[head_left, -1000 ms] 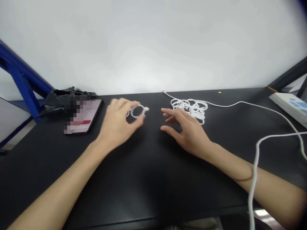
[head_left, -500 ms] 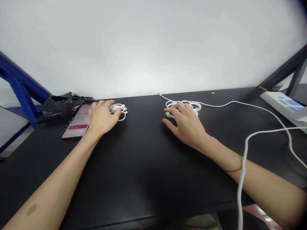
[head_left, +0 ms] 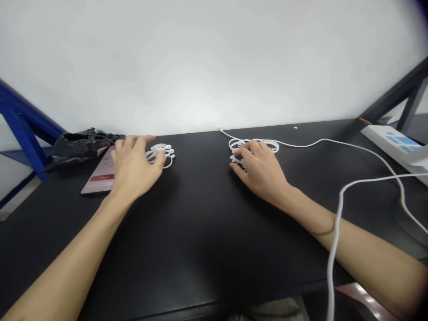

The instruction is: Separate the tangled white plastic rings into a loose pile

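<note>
My left hand (head_left: 135, 162) hovers over the left part of the table with its thumb and fingers spread apart. Beside its thumb lies a small pile of white plastic rings (head_left: 168, 161) with little rounded ends, partly covered by the hand. My right hand (head_left: 262, 166) reaches over a second pile of white plastic rings (head_left: 272, 145). Its fingers curve down at the near side of that pile, with a gap between thumb and index finger where some white loops show. The palm hides part of this pile, and neither hand visibly lifts a ring.
A phone (head_left: 100, 178) with a lit screen lies left of my left hand, by a crumpled black plastic bag (head_left: 78, 149). A white cable (head_left: 337, 223) crosses over my right forearm. At right stands a white box (head_left: 391, 142) with blue markings. A white wall (head_left: 200, 67) rises behind the black table (head_left: 187, 232).
My left hand has risen a little off the left pile, its thumb and fingers spreading wider. My right thumb and index finger have drawn slightly closer at the right pile.
</note>
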`<state>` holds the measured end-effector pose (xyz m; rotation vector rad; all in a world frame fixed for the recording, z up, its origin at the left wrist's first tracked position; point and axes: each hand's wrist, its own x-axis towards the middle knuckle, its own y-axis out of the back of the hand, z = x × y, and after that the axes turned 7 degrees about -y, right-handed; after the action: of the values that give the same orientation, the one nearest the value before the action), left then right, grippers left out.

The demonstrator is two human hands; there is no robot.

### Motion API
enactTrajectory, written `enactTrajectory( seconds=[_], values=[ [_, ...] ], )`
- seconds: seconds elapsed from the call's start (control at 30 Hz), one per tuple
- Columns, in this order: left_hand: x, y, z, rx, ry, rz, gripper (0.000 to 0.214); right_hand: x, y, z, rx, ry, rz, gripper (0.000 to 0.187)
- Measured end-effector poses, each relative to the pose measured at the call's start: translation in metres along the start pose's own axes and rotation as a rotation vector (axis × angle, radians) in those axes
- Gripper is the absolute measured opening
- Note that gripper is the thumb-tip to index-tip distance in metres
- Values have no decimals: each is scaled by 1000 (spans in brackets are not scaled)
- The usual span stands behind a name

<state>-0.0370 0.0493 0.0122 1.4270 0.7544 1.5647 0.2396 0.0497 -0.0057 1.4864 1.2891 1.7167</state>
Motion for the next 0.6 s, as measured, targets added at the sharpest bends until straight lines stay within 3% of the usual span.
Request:
enactTrajectory(
  seconds=[0.2, 0.37, 0.5, 0.6],
  values=[
    [-14, 1, 23, -43, -259, 21, 39, 0, -3, 2, 3, 11, 29, 19],
    [-25, -10, 38, -164, -485, -87, 35, 2, -1, -1, 82, 28, 138, 17],
    [-33, -14, 49, -299, -517, -181, 32, 3, 3, -9, 241, 45, 253, 14],
    [-37, -13, 58, -397, -484, -207, 36, 0, 9, -17, 424, 31, 265, 11]
  ],
)
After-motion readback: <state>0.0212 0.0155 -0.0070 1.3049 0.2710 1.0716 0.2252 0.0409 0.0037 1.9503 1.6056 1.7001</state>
